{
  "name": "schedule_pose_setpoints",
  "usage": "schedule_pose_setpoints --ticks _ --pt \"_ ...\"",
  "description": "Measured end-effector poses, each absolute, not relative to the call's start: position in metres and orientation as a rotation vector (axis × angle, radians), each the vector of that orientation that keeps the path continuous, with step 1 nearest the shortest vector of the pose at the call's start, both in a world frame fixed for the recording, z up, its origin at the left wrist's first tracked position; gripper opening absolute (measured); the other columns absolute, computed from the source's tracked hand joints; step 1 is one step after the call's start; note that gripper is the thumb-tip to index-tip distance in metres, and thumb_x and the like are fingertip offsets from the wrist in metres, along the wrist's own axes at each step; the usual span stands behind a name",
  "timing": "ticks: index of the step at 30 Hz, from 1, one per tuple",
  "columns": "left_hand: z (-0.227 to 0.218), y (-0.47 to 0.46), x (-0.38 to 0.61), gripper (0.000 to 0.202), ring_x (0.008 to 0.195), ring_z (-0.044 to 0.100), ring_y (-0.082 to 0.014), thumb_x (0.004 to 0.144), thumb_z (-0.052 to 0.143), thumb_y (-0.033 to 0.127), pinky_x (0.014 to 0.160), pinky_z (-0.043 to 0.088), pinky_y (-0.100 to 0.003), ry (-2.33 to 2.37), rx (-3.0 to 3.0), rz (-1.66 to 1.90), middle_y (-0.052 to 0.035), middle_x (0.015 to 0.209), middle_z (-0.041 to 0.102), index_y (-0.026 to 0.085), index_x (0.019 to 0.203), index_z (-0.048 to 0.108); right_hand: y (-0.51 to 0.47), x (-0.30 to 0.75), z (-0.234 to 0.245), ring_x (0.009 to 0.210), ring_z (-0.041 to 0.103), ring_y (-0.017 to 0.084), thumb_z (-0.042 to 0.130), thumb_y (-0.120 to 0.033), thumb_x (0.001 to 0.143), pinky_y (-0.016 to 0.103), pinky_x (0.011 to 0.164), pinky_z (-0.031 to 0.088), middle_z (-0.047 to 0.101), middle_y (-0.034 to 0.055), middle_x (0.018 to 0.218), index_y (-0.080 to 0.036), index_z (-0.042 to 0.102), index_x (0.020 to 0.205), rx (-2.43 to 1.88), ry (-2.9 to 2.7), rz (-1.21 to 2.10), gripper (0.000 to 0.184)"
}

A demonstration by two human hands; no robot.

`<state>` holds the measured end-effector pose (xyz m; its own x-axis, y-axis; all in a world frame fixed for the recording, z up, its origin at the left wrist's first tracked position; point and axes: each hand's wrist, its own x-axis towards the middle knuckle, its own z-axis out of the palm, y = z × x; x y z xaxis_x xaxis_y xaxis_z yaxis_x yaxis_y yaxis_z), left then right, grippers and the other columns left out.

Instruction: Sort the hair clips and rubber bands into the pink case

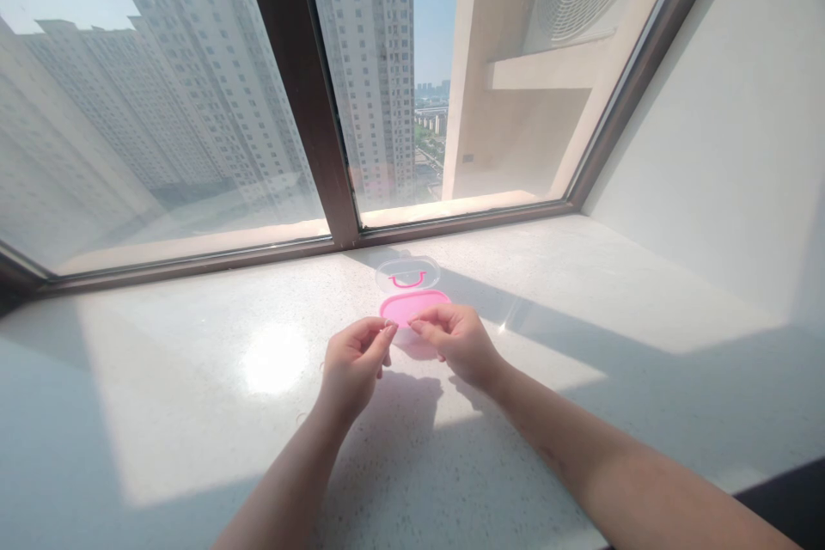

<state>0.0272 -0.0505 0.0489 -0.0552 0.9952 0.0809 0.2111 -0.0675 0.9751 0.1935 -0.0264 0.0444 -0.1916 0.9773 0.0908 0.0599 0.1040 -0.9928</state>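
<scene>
A small oval box with a pink inside or inner tray (416,304) sits on the pale speckled sill. Its clear lid (394,269), with a curved pink handle (407,284), lies tilted back behind it toward the window. My left hand (358,358) is in a pinch at the box's front left, thumb against forefinger. My right hand (461,343) pinches likewise at the front right, its fingertips overlapping the pink part in view. The two pinches are close together but apart. Whatever is between the fingertips is too small to make out.
The speckled sill (193,361) spreads around the box, with bright sun glare to the left and shadow to the right. A brown window frame (309,94) stands behind, and a white wall (722,146) bounds the right. A dark object (786,503) shows at lower right.
</scene>
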Motion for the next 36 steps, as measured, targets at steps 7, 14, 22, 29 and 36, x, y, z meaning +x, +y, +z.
schedule_pose_setpoints --ticks 7,14,22,29,36 --pt "0.047 -0.0505 0.0262 0.026 0.039 0.045 -0.0072 0.081 0.063 0.038 0.039 0.035 -0.017 1.37 1.395 1.207 0.0036 0.046 0.053 0.013 0.083 0.069 -0.0265 0.1927 0.0458 0.042 0.037 0.007 0.064 -0.034 0.076 0.018 0.038 0.029 0.042 -0.0046 0.045 -0.011 0.072 0.074 -1.095 -1.439 1.243 0.024" --pt "0.0455 -0.0503 0.0261 0.026 0.039 0.045 -0.0073 0.08 0.064 0.037 0.039 0.035 -0.017 1.369 1.398 1.217 0.0031 0.046 0.053 0.012 0.082 0.069 -0.0262 0.193 0.0453 0.042 0.037 0.007 0.065 -0.034 0.076 0.018 0.038 0.028 0.041 -0.005 0.045 -0.011 0.072 0.074 -1.103 -1.441 1.237 0.024" --pt "0.0469 -0.0501 0.0262 0.026 0.039 0.045 -0.0076 0.08 0.064 0.038 0.038 0.035 -0.017 1.372 1.396 1.208 0.0031 0.046 0.053 0.012 0.084 0.069 -0.0256 0.1933 0.0436 0.042 0.036 0.006 0.065 -0.034 0.076 0.018 0.038 0.028 0.042 -0.0048 0.045 -0.011 0.072 0.074 -1.103 -1.448 1.232 0.023" --pt "0.0416 -0.0488 0.0256 0.026 0.039 0.045 -0.0073 0.081 0.063 0.039 0.038 0.035 -0.017 1.364 1.41 1.192 0.0032 0.047 0.053 0.014 0.082 0.069 -0.0254 0.1925 0.0436 0.044 0.038 0.007 0.064 -0.036 0.076 0.019 0.038 0.029 0.047 -0.0028 0.048 -0.011 0.073 0.077 -1.1 -1.447 1.233 0.026" --pt "0.0429 -0.0497 0.026 0.027 0.04 0.045 -0.008 0.081 0.062 0.041 0.039 0.034 -0.018 1.379 1.406 1.186 0.0032 0.048 0.053 0.014 0.082 0.069 -0.0259 0.1929 0.0456 0.043 0.037 0.007 0.064 -0.036 0.076 0.019 0.038 0.029 0.045 -0.0031 0.047 -0.011 0.073 0.075 -1.12 -1.448 1.24 0.027"
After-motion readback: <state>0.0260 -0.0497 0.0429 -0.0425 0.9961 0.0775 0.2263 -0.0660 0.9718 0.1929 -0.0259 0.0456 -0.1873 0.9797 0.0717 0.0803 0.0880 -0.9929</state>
